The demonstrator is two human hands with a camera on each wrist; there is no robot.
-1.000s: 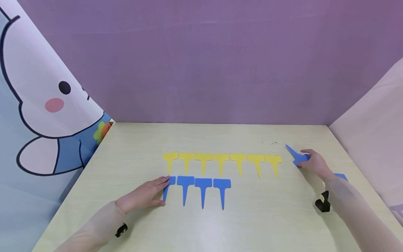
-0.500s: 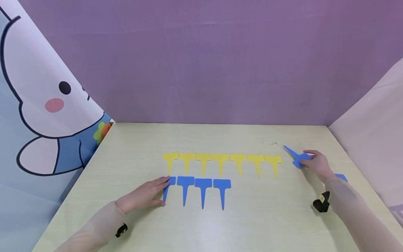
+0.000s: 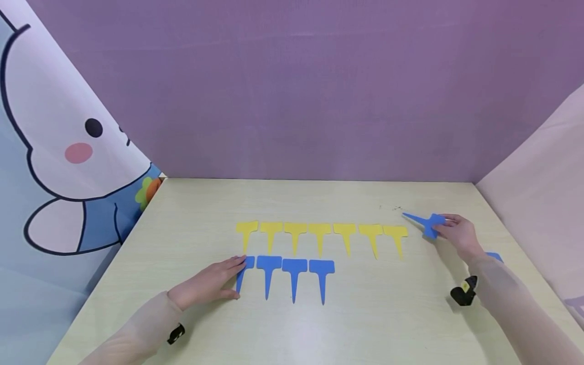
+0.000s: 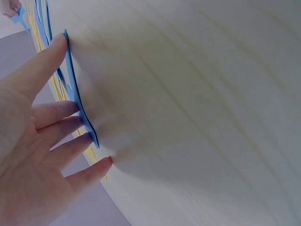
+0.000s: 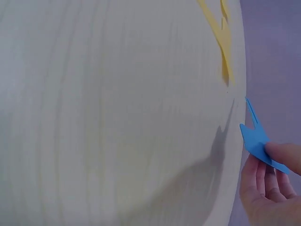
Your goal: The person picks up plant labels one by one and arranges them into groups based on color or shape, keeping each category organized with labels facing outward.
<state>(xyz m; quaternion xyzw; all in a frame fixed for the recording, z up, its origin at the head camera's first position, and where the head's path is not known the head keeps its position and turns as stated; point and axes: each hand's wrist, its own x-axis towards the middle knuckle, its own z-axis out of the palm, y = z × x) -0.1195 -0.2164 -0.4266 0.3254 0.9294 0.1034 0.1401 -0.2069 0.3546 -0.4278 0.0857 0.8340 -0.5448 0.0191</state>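
Note:
My right hand (image 3: 461,237) pinches a blue T-shaped plant label (image 3: 428,223) by its wide head, with the pointed stem toward the left. In the right wrist view the thumb lies on the face of this label (image 5: 256,140), and its shadow falls on the table. On the left, my left hand (image 3: 207,284) rests its fairly straight fingers and thumb on the leftmost blue label (image 3: 248,262) of a row, partly covering it. Further blue labels (image 3: 294,265) lie to its right, stems toward me. Behind them runs a row of yellow labels (image 3: 320,229), pointing the same way.
Another blue label (image 3: 494,256) lies at the right, mostly hidden by my right forearm. The pale wooden table (image 3: 374,324) meets a purple wall (image 3: 315,101) at the back. A panel with a cartoon figure (image 3: 77,111) stands at the left.
The blue label in my right hand has turned so its stem points more to the left, and its tip has shifted left. My left hand has kept its place.

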